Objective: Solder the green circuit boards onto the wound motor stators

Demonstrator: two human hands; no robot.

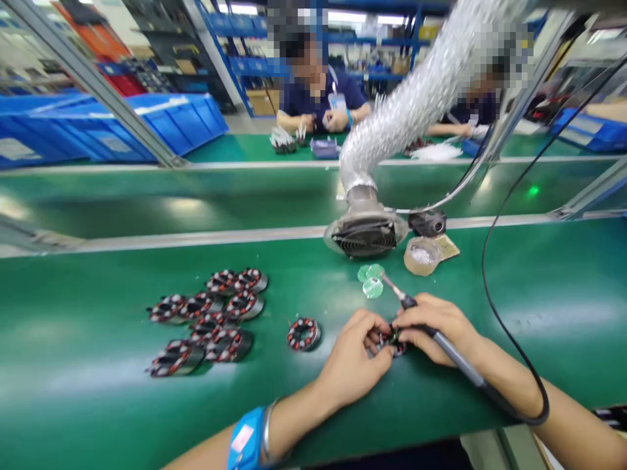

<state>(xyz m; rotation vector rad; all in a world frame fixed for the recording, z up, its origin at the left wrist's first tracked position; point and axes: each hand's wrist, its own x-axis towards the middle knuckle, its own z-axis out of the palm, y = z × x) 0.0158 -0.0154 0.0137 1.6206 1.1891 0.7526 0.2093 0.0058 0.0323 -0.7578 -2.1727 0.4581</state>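
Observation:
My left hand (353, 359) pinches a small wound coil ring (392, 344) on the green bench, mostly hidden between my fingers. My right hand (437, 324) also touches that coil while gripping a soldering iron (453, 356), whose metal tip (392, 287) points up and away toward small round green pads (371, 281). The iron's black cable (519, 405) loops over my right forearm. A single red, black and white coil ring (304, 333) lies just left of my left hand. My left wrist wears a blue band and a metal bracelet.
A cluster of several coil rings (210, 320) lies further left. A fume extractor fan (365, 235) on a silver flexible hose stands behind my hands, with a tape roll (421, 256) beside it. Two people work at the far bench; blue bins stand at back left.

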